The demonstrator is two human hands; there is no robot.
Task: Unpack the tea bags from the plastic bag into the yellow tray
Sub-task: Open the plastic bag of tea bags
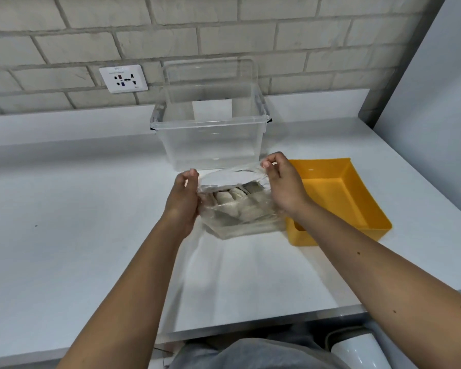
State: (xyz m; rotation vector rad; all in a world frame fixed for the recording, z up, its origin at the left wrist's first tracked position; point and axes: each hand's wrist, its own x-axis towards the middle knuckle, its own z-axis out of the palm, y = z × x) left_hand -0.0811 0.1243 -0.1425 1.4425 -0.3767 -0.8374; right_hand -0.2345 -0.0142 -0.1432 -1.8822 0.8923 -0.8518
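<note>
The left hand (183, 201) and right hand (282, 187) are each pinching a lip of the plastic bag (240, 219), fingers clamped on the film. The tea bags (232, 198) are sitting inside. The yellow tray (357, 198), just beside, is showing none. Recommended: spreading the mouth evenly, without tearing. A clear bin (210, 139) is standing behind

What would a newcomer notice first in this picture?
At the centre, the left hand and right hand hold open the mouth of a clear plastic bag packed with tea bags. The bright yellow tray sits just right of it, and a clear storage box stands behind.
</note>
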